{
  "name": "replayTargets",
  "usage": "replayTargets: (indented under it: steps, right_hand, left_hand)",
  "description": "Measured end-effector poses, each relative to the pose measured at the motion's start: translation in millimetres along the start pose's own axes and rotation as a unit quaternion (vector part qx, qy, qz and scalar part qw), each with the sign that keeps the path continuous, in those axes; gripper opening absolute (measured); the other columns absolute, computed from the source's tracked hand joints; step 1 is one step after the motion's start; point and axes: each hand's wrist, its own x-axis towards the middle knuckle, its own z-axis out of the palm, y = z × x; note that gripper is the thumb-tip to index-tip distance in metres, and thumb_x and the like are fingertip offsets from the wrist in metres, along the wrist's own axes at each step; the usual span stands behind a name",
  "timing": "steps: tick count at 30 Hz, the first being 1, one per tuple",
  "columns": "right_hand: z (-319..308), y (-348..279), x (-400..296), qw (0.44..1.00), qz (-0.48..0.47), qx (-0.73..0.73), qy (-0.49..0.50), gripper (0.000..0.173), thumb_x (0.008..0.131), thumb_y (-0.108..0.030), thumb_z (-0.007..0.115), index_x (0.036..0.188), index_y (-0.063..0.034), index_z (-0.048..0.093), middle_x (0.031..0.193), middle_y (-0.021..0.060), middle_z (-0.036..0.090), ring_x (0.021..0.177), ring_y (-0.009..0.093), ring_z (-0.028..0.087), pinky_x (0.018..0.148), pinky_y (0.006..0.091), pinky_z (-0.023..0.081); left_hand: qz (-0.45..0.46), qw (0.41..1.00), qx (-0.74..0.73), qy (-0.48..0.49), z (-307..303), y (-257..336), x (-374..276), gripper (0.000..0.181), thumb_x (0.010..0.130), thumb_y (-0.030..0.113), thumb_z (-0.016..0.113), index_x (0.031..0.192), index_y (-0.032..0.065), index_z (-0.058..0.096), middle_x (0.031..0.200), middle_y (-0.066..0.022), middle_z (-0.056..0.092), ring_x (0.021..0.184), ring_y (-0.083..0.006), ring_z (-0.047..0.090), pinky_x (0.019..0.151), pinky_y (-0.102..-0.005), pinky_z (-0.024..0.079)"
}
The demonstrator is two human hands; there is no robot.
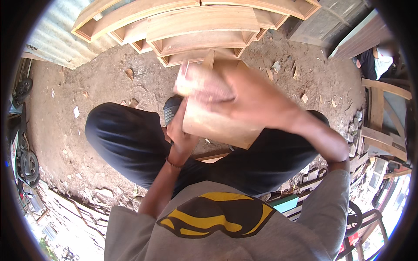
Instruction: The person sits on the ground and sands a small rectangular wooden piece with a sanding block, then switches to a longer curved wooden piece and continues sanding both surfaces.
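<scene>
A wooden box-like piece (222,127) is tilted between my knees, its broad pale face turned up. My left hand (183,133) grips its left edge, with the fingers partly hidden. Over the upper part of the piece, my right hand (243,93) is blurred by motion. It is closed around a crumpled pinkish-white pad or cloth (204,81), too smeared to identify, which seems to lie against the wood. Part of a dark shoe or sandal (171,107) shows beside my left hand.
Unfinished wooden drawer-like frames (202,23) are stacked ahead. Corrugated metal sheet (75,29) stands at the upper left. Stones and wood scraps (130,74) litter the dirt ground (98,84). Motorbike wheels (29,166) edge the left. A person (380,62) is at the far right, near a wooden frame (377,107).
</scene>
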Motion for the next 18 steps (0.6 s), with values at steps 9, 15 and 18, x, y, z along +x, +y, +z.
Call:
replayTargets:
  steps: [9, 15, 18]
  right_hand:
    - [62, 31, -15, 0.993, 0.061, -0.028, -0.099, 0.037, 0.08, -0.022, 0.075, 0.09, 0.0091, 0.058, 0.081, 0.0299, 0.064, 0.082, 0.045, 0.066, 0.073, 0.0495, 0.051]
    - [37, 21, -5, 0.986, 0.076, -0.039, -0.143, 0.038, 0.082, -0.024, 0.074, 0.095, 0.0083, 0.06, 0.086, 0.0276, 0.067, 0.082, 0.04, 0.069, 0.074, 0.045, 0.053]
    - [13, 26, 9, 0.992, 0.032, 0.04, -0.119, 0.048, 0.083, -0.029, 0.075, 0.109, 0.0086, 0.061, 0.093, 0.0231, 0.069, 0.084, 0.031, 0.07, 0.079, 0.0398, 0.055]
  left_hand:
    - [-0.046, 0.988, 0.114, -0.092, -1, -10, -54, 0.034, 0.072, 0.008, 0.079, 0.097, -0.0062, 0.06, 0.082, -0.0229, 0.063, 0.076, -0.0417, 0.064, 0.068, -0.0459, 0.054]
    - [-0.059, 0.991, 0.069, -0.096, -8, -10, -51, 0.052, 0.067, 0.007, 0.081, 0.114, -0.007, 0.062, 0.088, -0.0225, 0.067, 0.077, -0.0384, 0.067, 0.07, -0.0422, 0.054]
    - [-0.001, 0.994, 0.087, -0.065, -20, 6, -10, 0.062, 0.068, 0.008, 0.08, 0.126, -0.002, 0.061, 0.099, -0.0216, 0.07, 0.085, -0.0345, 0.07, 0.076, -0.0399, 0.055]
